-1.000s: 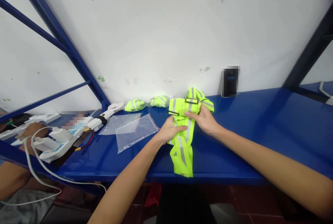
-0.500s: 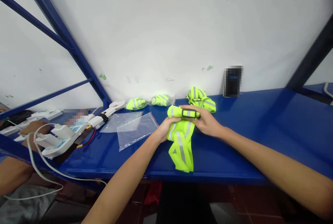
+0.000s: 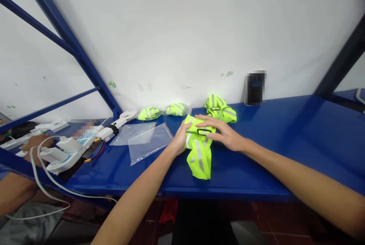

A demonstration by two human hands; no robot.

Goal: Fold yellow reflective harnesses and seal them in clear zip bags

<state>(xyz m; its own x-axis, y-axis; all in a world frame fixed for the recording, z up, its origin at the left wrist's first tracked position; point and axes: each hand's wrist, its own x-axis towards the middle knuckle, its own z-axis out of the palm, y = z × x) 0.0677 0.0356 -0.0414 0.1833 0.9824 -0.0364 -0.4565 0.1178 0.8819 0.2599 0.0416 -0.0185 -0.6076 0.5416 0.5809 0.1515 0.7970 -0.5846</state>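
Observation:
A neon-yellow reflective strap (image 3: 199, 157) with silver stripes and a black buckle is bunched up in front of me, its loose end hanging toward the table's front edge. My left hand (image 3: 180, 137) grips the bundle from its left side, thumb on top. My right hand (image 3: 224, 133) rests over the bundle's right side near the buckle, fingers stretched out and thumb apart. Just behind lies another loose pile of reflective strap (image 3: 221, 109). Two more bundles in clear bags, one on the left (image 3: 149, 113) and one on the right (image 3: 176, 109), sit by the wall.
Clear plastic bags (image 3: 148, 147) lie flat on the blue table (image 3: 288, 142). At left are a white handheld fan (image 3: 128, 116), a power strip (image 3: 58, 166) with cables, and another person's arm (image 3: 18, 192). A dark pixelated object (image 3: 253, 89) leans on the wall.
The bundle has tilted so its buckle side faces upward, and its loose end has risen slightly. My right hand has loosened from a grip, its fingers now stretched over the strap.

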